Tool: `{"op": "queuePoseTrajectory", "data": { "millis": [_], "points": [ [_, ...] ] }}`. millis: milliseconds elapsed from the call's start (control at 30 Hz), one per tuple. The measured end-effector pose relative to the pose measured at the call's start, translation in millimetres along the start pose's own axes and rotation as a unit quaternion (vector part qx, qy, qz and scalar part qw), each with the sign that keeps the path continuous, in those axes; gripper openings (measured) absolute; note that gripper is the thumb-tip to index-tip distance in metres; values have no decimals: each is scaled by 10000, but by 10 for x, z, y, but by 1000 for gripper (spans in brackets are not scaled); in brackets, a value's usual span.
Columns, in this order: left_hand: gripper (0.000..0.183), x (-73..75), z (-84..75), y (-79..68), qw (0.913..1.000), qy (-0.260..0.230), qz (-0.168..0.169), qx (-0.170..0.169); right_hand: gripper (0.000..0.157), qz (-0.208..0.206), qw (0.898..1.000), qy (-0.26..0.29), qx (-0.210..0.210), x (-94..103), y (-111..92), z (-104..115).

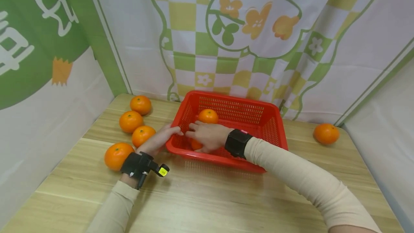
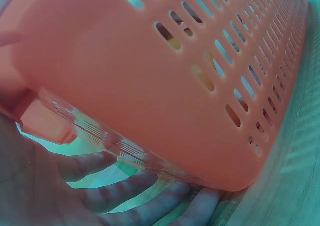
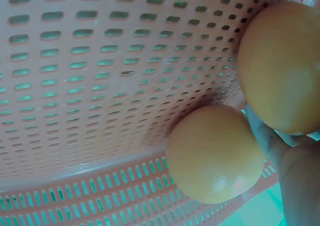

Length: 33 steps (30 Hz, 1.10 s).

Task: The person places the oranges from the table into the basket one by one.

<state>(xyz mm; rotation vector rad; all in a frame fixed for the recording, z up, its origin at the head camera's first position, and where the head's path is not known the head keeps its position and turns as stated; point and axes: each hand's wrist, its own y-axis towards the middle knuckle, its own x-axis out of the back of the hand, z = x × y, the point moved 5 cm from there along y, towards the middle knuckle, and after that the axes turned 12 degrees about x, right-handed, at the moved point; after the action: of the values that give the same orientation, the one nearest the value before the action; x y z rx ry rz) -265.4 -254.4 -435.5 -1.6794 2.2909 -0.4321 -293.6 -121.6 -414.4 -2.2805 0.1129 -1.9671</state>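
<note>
A red perforated plastic basket (image 1: 226, 158) stands on the table. My left hand (image 1: 158, 139) grips its left end, thumb over the rim; in the left wrist view the fingers (image 2: 125, 191) spread along the outside wall. Inside the basket, my right hand (image 1: 209, 135) reaches down over an orange (image 1: 196, 144) at the left end and holds it, palm downward. In the right wrist view a digit lies against the underside of this held orange (image 3: 282, 65). A second orange (image 1: 208, 115) sits just behind the hand, beside the first.
Left of the basket lie several oranges, the nearest orange (image 1: 118, 156) right by my left wrist strap. One more orange (image 1: 326, 134) rests at the table's far right. A printed curtain (image 1: 200, 46) hangs close behind the basket, with fabric walls at both sides of the wooden table (image 1: 207, 204).
</note>
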Motion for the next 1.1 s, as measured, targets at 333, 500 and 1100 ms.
{"op": "queuePoseTrajectory", "data": {
  "millis": [333,500,1100],
  "points": [
    [40,-16,-1,14,10000,34,-15,-33,62,-101,9996,-248,88,139,-53,19],
    [42,-12,8,21,10000,-2,-28,-68,65,-240,9993,-298,-13,238,-117,13],
    [44,-13,16,26,9999,-3,107,-17,78,-716,9958,200,-537,485,-390,-108]
  ]
}}
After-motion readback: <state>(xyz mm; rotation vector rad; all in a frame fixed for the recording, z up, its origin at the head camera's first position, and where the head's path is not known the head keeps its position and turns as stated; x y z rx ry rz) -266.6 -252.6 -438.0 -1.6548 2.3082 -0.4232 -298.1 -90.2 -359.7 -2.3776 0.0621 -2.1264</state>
